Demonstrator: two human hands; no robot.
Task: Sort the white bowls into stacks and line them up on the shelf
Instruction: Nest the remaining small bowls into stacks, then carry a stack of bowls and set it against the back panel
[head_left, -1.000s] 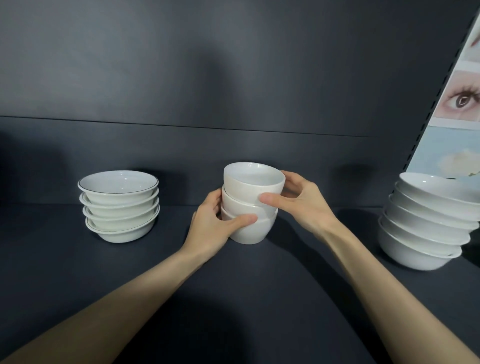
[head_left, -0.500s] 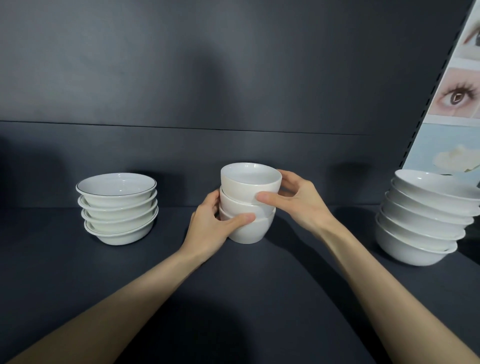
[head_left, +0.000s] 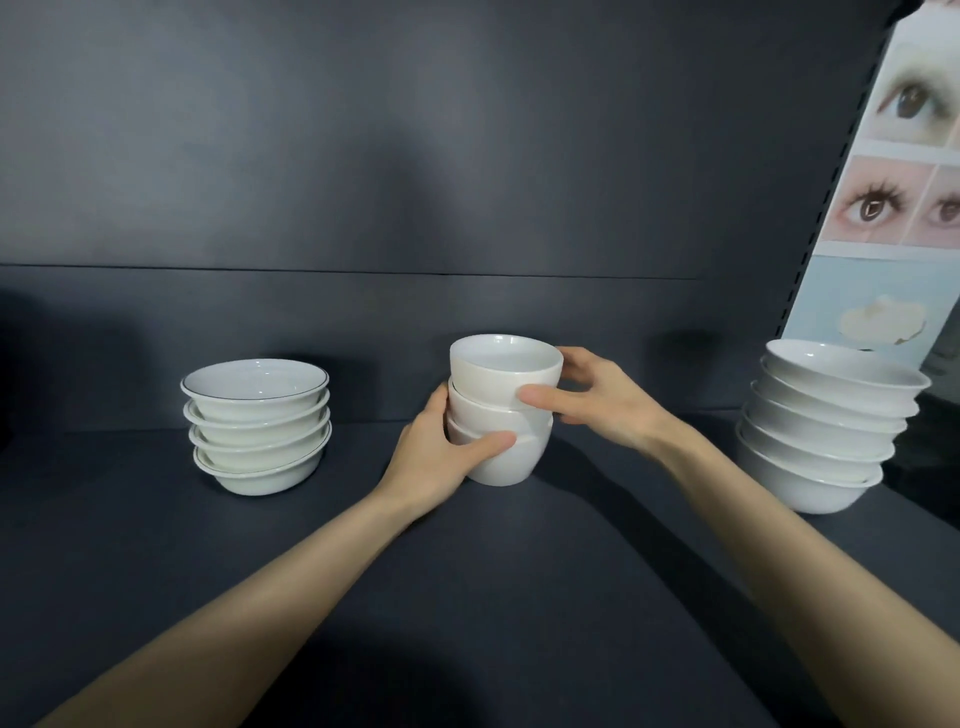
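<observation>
We see a stack of three deep white bowls (head_left: 493, 415) near the middle of the dark shelf (head_left: 467, 582), its bottom bowl seemingly resting on the surface. The left hand (head_left: 441, 457) grips the lower bowls from the left, with the thumb curled across their front and the palm against their side. The right hand (head_left: 597, 400) grips the top bowl (head_left: 506, 371) from the right, thumb laid across its front wall and fingers curled round behind the rim. The top bowl sits upright, and the two below it nest a little askew. Both bare forearms reach in from the front edge and cross the shelf toward this stack.

Well apart to the left stands a stack of four shallow bowls (head_left: 257, 426), each with a thin dark line around the rim. Well apart to the right stands a taller stack of wide white bowls (head_left: 821, 431), which leans, and we cannot count its bowls surely. Behind all three stacks rises a dark back panel (head_left: 415, 182). At the right edge a poster of close-up eyes (head_left: 909, 182) slants behind the tall stack, whose upper rim overlaps the poster's lower part.

The uppermost bowl of each stack holds nothing that we can see. The bowls beneath hold only the bowl nested in them.
</observation>
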